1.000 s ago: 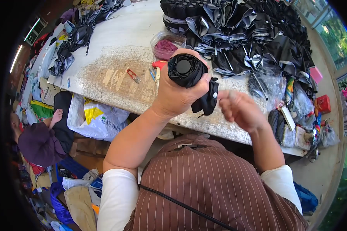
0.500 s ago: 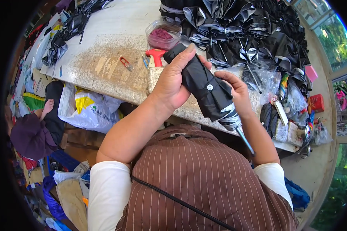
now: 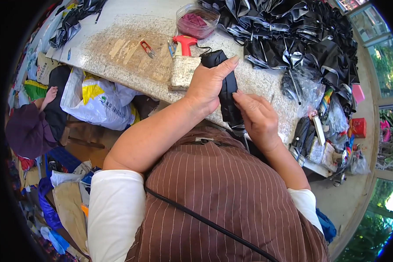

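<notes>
Head view: umbrella (image 3: 226, 89) now upright, both hands (image 3: 209, 83) gripping.

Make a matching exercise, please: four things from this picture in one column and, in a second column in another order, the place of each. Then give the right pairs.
Things:
1. folded black umbrella
2. red tagging gun
3. clear tub
4. white bag

Places:
A. below the table edge, at the person's left
B. held between left hand and right hand
C. on the table, far side, with dark red contents
D. on the table, just beyond the left hand

Pairs: 1-B, 2-D, 3-C, 4-A
</notes>
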Tool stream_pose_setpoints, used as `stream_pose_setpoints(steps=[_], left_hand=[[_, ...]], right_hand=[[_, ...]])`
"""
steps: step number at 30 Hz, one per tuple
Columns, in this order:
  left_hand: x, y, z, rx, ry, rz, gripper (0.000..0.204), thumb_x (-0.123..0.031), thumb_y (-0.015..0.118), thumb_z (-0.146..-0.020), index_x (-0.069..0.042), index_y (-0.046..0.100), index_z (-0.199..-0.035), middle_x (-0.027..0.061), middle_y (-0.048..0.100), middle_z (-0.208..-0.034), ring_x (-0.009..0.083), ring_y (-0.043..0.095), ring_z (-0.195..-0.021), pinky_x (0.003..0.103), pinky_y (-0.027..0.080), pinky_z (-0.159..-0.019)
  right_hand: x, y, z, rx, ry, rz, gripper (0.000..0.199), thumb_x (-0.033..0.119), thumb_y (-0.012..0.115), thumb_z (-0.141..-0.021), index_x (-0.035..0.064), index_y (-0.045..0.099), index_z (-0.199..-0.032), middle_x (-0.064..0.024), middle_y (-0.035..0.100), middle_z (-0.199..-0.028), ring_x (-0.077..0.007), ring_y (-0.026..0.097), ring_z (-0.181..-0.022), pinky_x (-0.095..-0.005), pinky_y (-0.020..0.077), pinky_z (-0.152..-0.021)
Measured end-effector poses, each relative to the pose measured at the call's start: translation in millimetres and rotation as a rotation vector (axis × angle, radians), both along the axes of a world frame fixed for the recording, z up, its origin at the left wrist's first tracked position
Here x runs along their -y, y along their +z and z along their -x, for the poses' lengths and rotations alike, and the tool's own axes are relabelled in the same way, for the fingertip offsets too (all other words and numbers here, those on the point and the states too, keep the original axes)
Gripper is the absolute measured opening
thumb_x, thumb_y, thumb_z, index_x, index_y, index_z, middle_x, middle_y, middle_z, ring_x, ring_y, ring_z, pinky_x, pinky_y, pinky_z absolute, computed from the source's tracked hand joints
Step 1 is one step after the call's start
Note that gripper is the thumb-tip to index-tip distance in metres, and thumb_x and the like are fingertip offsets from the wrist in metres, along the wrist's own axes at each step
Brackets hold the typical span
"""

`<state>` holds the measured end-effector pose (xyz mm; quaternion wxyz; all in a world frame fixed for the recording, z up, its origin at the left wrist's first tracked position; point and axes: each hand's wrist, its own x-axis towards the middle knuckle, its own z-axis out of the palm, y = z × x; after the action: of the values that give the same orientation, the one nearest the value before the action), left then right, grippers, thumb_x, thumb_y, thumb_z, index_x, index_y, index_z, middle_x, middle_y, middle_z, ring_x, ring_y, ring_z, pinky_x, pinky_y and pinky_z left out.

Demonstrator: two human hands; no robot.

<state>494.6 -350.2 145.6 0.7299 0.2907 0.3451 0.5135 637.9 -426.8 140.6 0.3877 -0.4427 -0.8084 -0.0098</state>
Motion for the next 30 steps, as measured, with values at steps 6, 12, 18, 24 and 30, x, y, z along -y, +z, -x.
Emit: stream_pose_setpoints(steps=[6, 12, 18, 24, 30], left_hand=[[4.7, -13.8, 3.1, -0.032, 0.077, 0.055, 0.019, -0.017, 0.072, -0.079, -0.005, 0.058, -0.082, 0.0035, 0.056, -0.072, 0.0105, 0.052, -0.065, 0.021, 0.043, -0.059], [11.2, -22.6, -4.6, -0.063, 0.102, 0.104, 0.018, -0.016, 0.072, -0.077, -0.005, 0.058, -0.080, 0.0026, 0.055, -0.072, 0.0099, 0.048, -0.063, 0.022, 0.041, -0.058], [-2.5, 31.4, 7.7, -0.084, 0.037, -0.039, 0.021, -0.015, 0.074, -0.076, -0.002, 0.061, -0.085, 0.0043, 0.058, -0.075, 0.0107, 0.053, -0.065, 0.023, 0.044, -0.062], [-8.3, 92.5, -3.5, -0.016, -0.136, -0.896, 0.016, -0.014, 0.064, -0.083, -0.003, 0.059, -0.093, 0.0053, 0.061, -0.082, 0.0152, 0.057, -0.072, 0.026, 0.046, -0.072], [3.7, 9.9, -31.5, -0.540, -0.260, -0.822, 0.020, 0.003, 0.064, -0.076, -0.007, 0.054, -0.091, 0.0044, 0.059, -0.083, 0.0140, 0.055, -0.072, 0.027, 0.047, -0.071]], right_hand=[[15.8, -13.1, 21.9, 0.279, -0.040, -0.068, 0.042, -0.005, 0.061, -0.073, -0.0041, 0.058, -0.114, -0.0149, 0.064, -0.105, -0.0232, 0.062, -0.082, -0.0290, 0.0501, -0.076], [29.7, -15.2, 32.2, 0.515, -0.086, -0.055, 0.040, -0.003, 0.060, -0.075, -0.0082, 0.055, -0.115, -0.0176, 0.063, -0.106, -0.0236, 0.062, -0.081, -0.0310, 0.0500, -0.078], [36.8, -5.7, 10.4, 0.147, 0.154, -0.088, 0.038, -0.002, 0.060, -0.076, -0.0056, 0.057, -0.114, -0.0146, 0.066, -0.096, -0.0213, 0.061, -0.076, -0.0281, 0.0503, -0.068], [73.7, 0.9, -49.3, -0.208, -0.064, 0.092, 0.035, -0.002, 0.059, -0.080, -0.0066, 0.055, -0.115, -0.0123, 0.067, -0.084, -0.0206, 0.062, -0.070, -0.0265, 0.0495, -0.067], [85.9, -10.1, -52.5, -0.269, -0.307, 0.169, 0.031, -0.001, 0.057, -0.083, -0.0046, 0.056, -0.114, -0.0096, 0.065, -0.080, -0.0167, 0.060, -0.069, -0.0252, 0.0483, -0.064]])
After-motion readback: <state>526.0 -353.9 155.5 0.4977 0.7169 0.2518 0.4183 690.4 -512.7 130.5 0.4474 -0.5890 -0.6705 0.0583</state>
